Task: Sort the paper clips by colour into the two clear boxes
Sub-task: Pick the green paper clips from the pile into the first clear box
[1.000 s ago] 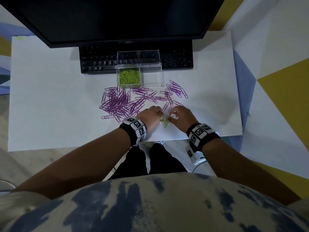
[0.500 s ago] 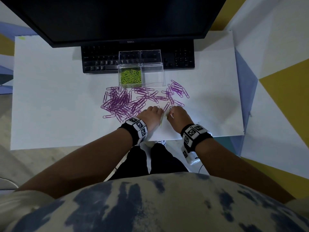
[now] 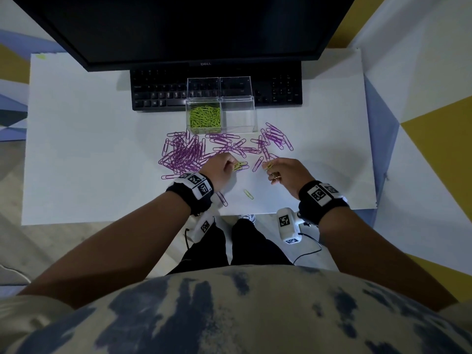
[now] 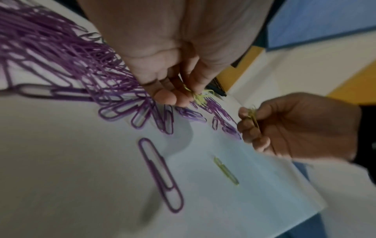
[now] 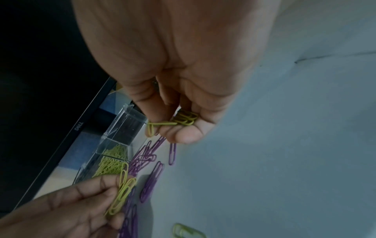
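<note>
Left hand [image 3: 220, 166] pinches several green clips [image 3: 239, 165]; right hand [image 3: 287, 172] grips another green bunch [image 5: 184, 120], count unclear. One green clip [image 3: 248, 194] lies loose near the table's [image 3: 81, 154] front edge. Purple clips [image 3: 189, 154] spread mid-table before the boxes [image 3: 221, 106]; the left box holds green clips.

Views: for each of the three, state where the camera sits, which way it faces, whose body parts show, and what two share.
Head: above, facing down at the desk; both forearms, left hand, right hand.
Left wrist: along the left hand toward purple clips; right hand shows.
Right wrist: along the right hand toward the boxes; left hand shows.
Shared: both wrists show the loose green clip.
</note>
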`<state>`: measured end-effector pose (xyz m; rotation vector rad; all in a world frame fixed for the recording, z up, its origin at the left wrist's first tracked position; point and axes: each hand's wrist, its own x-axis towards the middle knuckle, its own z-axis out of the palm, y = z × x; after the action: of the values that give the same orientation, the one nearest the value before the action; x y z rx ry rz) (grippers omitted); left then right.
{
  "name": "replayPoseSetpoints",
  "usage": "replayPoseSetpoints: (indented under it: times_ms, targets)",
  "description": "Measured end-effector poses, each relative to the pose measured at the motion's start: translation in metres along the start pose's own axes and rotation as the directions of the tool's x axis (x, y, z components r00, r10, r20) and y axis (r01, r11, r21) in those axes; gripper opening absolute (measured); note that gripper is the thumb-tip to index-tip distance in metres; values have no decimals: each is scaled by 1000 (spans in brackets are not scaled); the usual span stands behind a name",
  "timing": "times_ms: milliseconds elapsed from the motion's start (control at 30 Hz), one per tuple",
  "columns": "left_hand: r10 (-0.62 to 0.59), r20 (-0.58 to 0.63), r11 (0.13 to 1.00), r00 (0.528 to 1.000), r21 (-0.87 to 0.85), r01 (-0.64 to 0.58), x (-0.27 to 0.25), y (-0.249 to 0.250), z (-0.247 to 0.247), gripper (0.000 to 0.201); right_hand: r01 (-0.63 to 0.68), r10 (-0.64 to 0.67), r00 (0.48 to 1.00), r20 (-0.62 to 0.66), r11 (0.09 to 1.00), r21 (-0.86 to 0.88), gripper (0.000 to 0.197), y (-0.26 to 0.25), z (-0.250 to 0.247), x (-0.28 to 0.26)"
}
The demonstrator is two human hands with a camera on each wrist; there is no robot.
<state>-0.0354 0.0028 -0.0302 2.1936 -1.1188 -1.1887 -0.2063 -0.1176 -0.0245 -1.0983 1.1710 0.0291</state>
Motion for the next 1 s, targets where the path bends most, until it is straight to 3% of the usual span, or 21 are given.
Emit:
replayPoseSetpoints:
  times_ms: [100,167,233,300,367,433,500,600,767,833,933,1000]
  targets:
    - [-169,45,929,985,-326,174,4,-7,1,17,-40,37,999,39,995,88,32,-4,8,-6]
    - [-257,90,764,962,-591,259,7,-7,0,23,-66,56,995,80,991,119,35,-6,13,-8]
    - [-296,121,594,948,-753,282,6,-1,-3,32,-92,83,991,106,992,81,30,-6,18,-9]
    - [-321,149,485,935,-822,298,5,3,-5,33,-75,87,991,103,990,-117,23,-4,22,-7]
    - [-324,177,444,929,-839,314,4,3,-8,31,29,24,993,113,892,-451,26,1,25,-6]
    - [-312,202,479,929,-811,337,4,3,-12,33,131,-64,990,123,711,-690,31,9,30,-7]
    - [-312,195,592,930,-725,351,5,5,-17,42,154,-108,988,111,634,-757,28,15,36,-11]
    - [-309,98,752,946,-584,306,7,7,-18,40,174,-151,983,105,583,-793,22,21,43,-13]
    - [-282,125,734,951,-610,298,0,10,-13,31,171,-170,981,90,560,-811,16,22,48,-12]
    - [-258,119,768,959,-578,278,-1,8,-10,31,174,-168,981,97,541,-823,15,23,48,-11]
    - [-180,19,926,983,-334,176,-3,2,-7,32,205,-204,972,113,515,-832,14,25,46,-11]
    - [-105,6,987,994,-120,105,-6,1,-5,24,214,-226,968,107,531,-820,16,27,43,-12]
